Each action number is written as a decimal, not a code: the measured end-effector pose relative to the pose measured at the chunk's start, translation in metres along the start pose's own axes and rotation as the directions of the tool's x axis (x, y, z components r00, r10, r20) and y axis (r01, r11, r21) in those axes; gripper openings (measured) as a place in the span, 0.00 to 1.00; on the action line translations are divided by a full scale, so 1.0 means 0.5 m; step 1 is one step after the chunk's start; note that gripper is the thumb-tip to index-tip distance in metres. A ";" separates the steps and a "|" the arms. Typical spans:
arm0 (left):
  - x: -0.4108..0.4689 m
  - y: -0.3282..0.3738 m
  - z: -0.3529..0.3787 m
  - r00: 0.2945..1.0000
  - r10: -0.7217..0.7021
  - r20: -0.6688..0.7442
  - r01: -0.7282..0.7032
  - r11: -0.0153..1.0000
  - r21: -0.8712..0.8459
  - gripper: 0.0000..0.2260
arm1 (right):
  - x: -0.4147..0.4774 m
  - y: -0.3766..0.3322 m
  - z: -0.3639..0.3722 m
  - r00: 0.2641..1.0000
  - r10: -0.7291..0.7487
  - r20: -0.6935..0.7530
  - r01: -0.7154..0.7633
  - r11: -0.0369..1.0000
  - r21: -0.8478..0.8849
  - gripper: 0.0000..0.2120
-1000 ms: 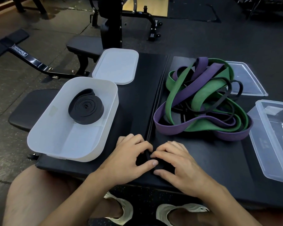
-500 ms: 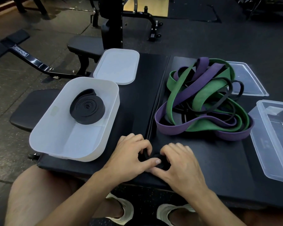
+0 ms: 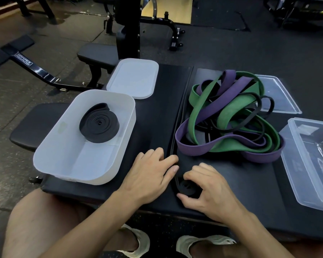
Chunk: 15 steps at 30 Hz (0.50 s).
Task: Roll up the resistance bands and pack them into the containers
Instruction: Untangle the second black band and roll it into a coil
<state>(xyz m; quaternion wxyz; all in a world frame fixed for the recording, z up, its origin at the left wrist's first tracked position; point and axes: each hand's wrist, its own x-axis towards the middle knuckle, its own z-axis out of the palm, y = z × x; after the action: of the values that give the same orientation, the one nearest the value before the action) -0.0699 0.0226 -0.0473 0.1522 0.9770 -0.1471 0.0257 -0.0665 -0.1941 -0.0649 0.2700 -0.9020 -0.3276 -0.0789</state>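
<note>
A small roll of thin black band (image 3: 187,187) lies on the black pad near the front edge. My right hand (image 3: 211,192) curls its fingers and thumb round this roll. The band's loose strip (image 3: 177,125) runs away along the pad's middle seam. My left hand (image 3: 153,170) lies with straight fingers pressing on that strip just left of the roll. A finished black roll (image 3: 99,125) sits in the white container (image 3: 50,155) at the left. A tangle of purple, green and black bands (image 3: 229,118) lies at the middle right.
The white lid (image 3: 134,79) lies behind the white container. A clear container (image 3: 313,161) stands at the right edge, its clear lid (image 3: 276,94) behind the band pile. Gym benches and a rack surround the black pad (image 3: 157,112). My knees and shoes show below.
The black roll has grown and shifted slightly right under my right hand. My left hand has flattened and moved up onto the loose strip.
</note>
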 end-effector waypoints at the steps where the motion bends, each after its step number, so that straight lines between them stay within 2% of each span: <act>1: 0.002 -0.001 0.001 1.000 -0.009 -0.022 0.009 1.000 0.007 0.18 | 0.000 0.001 0.001 1.000 0.014 -0.011 -0.014 1.000 -0.006 0.16; 5: -0.007 -0.001 0.008 0.986 -0.067 -0.151 0.056 0.996 -0.075 0.14 | 0.001 0.002 0.002 0.992 0.105 -0.074 -0.106 0.994 -0.007 0.16; 10: -0.030 0.004 0.004 0.934 -0.154 -0.323 0.121 0.985 -0.121 0.18 | 0.003 0.000 0.002 0.989 0.126 -0.074 -0.127 0.992 -0.009 0.16; 15: -0.033 0.001 0.015 0.917 -0.114 -0.382 0.078 0.991 -0.107 0.21 | 0.003 0.004 0.003 0.994 0.102 -0.042 -0.102 0.995 -0.002 0.17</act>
<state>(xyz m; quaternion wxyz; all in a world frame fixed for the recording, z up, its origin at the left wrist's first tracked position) -0.0858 0.0248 -0.0559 0.2229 0.9509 -0.0670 0.2039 -0.0644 -0.1938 -0.0663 0.2788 -0.9161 -0.2753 -0.0847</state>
